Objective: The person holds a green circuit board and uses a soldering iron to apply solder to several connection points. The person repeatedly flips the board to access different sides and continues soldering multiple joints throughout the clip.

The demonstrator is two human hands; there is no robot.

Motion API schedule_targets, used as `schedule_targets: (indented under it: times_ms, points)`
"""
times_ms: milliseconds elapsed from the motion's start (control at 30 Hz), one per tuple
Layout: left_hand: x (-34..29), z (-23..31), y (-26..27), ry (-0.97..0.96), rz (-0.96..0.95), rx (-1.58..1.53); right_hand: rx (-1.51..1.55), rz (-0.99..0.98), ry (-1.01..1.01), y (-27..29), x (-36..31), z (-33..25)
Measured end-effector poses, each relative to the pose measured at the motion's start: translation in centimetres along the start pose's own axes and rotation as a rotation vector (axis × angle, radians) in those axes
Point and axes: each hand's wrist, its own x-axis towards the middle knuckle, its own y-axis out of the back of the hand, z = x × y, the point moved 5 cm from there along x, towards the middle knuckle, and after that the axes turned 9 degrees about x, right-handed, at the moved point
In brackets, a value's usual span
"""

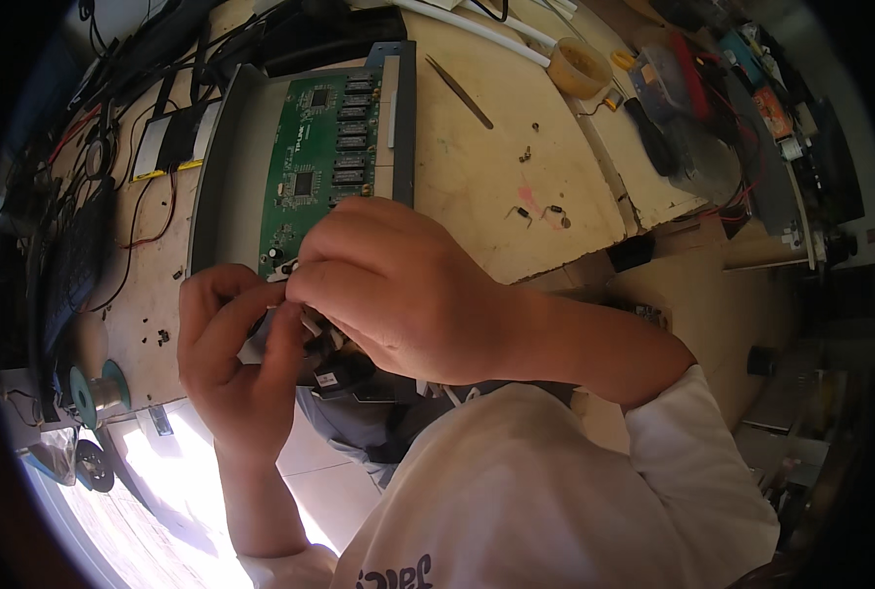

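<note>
The green circuit board (315,137) is seated in a grey metal case (223,206) on the worktop (467,196), and its near end is partly covered by the right hand (408,285). The fingers of both hands are brought together at that near end, so that most of the board is left stretching away beyond them. The fingers of the right hand are bunched and curled downward; the thumb and index finger of the left hand (231,344) are bent close together just beside them. Whether anything is pinched cannot be told, as the fingertips are largely hidden. A black block with a white label (344,373) is seen just below the right hand. Tweezers (459,91) are laid to the right of the case, and small loose components (523,211) are scattered nearer the right forearm.
</note>
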Motion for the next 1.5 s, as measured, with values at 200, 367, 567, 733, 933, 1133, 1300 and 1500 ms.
schedule_targets:
  times_ms: [200, 367, 567, 733, 933, 1133, 1300, 1500]
  points:
    - [-0.6, 0.8, 1.5, 0.108, -0.207, -0.309, 0.154, -0.017, 0.108, 0.8, -0.5, -2.2]
    - [-1.8, 1.2, 1.2, 0.242, -0.202, -0.577, 0.226, 0.043, 0.014, 1.2, -1.3, -3.2]
    - [-3.1, 2.1, 0.1, 0.344, -0.188, -0.777, 0.054, 0.022, 0.058, 1.9, -2.6, -4.5]
    - [-3.4, 2.8, -0.2, 0.348, -0.213, -0.775, 0.082, -0.005, 0.060, 2.4, -3.0, -5.0]
    - [-3.7, 3.0, -0.1, 0.363, -0.247, -0.837, 0.080, -0.012, 0.057, 2.5, -3.6, -5.0]
    - [-4.2, 3.1, -0.2, 0.326, -0.280, -0.822, 0.105, -0.067, 0.067, 2.1, -3.8, -4.8]
    - [-4.4, 3.0, 0.1, 0.398, -0.310, -0.832, 0.115, -0.055, 0.080, 1.9, -3.7, -4.7]
    - [-4.5, 2.9, 0.3, 0.498, -0.339, -0.879, 0.076, -0.123, 0.110, 1.6, -3.8, -4.6]
